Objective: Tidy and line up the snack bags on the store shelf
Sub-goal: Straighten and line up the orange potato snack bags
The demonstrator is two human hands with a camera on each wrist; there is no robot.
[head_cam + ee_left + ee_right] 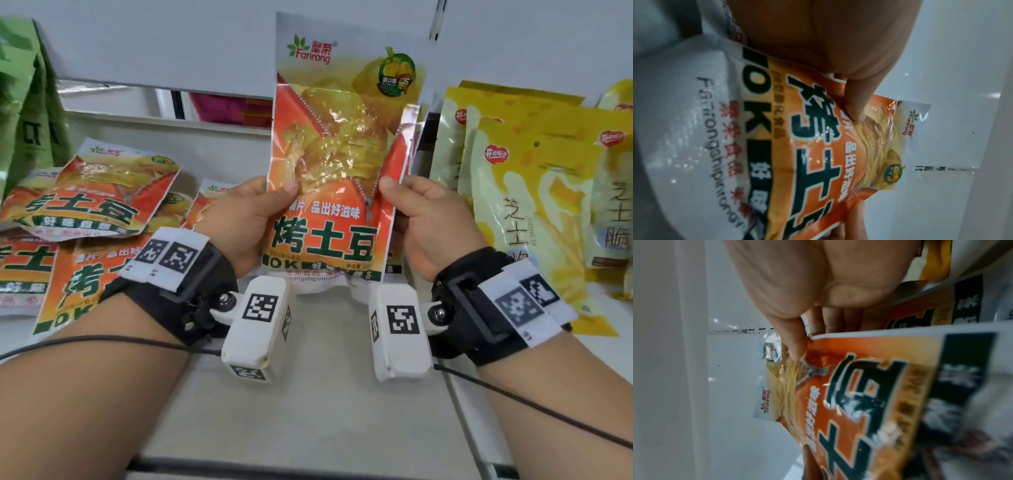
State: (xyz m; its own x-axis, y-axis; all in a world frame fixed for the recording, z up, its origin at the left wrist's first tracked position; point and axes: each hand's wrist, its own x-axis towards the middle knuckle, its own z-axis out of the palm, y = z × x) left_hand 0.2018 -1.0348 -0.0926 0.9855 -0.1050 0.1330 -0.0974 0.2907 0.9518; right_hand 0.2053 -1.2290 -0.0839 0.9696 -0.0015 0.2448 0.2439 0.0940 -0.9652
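Observation:
An orange roasted-potato snack bag [339,164] stands upright at the middle of the shelf, held by both hands. My left hand [253,212] grips its left edge, thumb on the front. My right hand [414,212] grips the right edge the same way. The left wrist view shows the thumb [855,104] pressed on the bag [813,146]. In the right wrist view the thumb [795,344] presses the bag's front [859,394], and fingers lie behind it. Another like bag stands just behind the held one. Several identical orange bags [92,192] lie flat in a loose heap at the left.
Yellow cheese-snack bags [534,205] stand upright at the right. Green bags [27,113] stand at the far left. The white shelf board [325,394] runs toward me, with the back panel [171,41] behind. Cables trail from both wrist bands.

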